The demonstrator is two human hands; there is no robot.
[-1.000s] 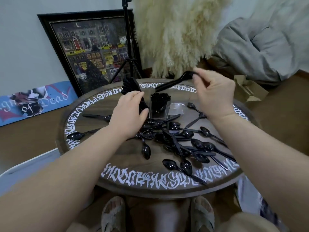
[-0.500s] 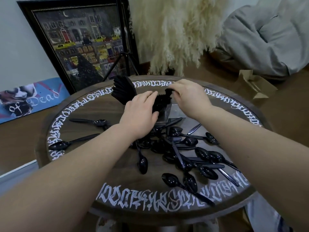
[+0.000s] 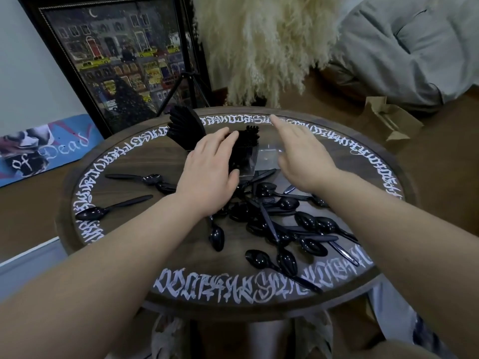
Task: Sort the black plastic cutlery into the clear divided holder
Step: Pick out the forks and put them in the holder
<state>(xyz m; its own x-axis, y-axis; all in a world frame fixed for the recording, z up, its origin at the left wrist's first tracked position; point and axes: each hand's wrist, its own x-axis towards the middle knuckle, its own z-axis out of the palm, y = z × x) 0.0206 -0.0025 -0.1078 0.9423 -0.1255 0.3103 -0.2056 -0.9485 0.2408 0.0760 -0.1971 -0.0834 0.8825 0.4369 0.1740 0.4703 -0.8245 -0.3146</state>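
Observation:
The clear divided holder (image 3: 267,158) stands at the far middle of the round table (image 3: 145,244). A bunch of black forks (image 3: 251,138) stands in its middle compartment, and a fan of black cutlery (image 3: 184,128) leans out of its left side. My left hand (image 3: 207,174) rests against the holder's left side, fingers straight and thumb on the near edge. My right hand (image 3: 302,151) hovers open over the holder's right compartment and holds nothing. Several loose black spoons (image 3: 285,224) lie piled in front of the holder.
Two more spoons (image 3: 114,207) lie apart at the table's left. White lettering rings the tabletop. Behind the table stand a framed painting (image 3: 124,60), a tripod (image 3: 190,81) and pale pampas grass (image 3: 269,47). A brown paper bag (image 3: 388,120) lies on the floor to the right.
A second ago my right hand held a black fork above the holder. It then lowered the fork into the middle compartment, and now it is lifted away open. My left hand stayed at the holder.

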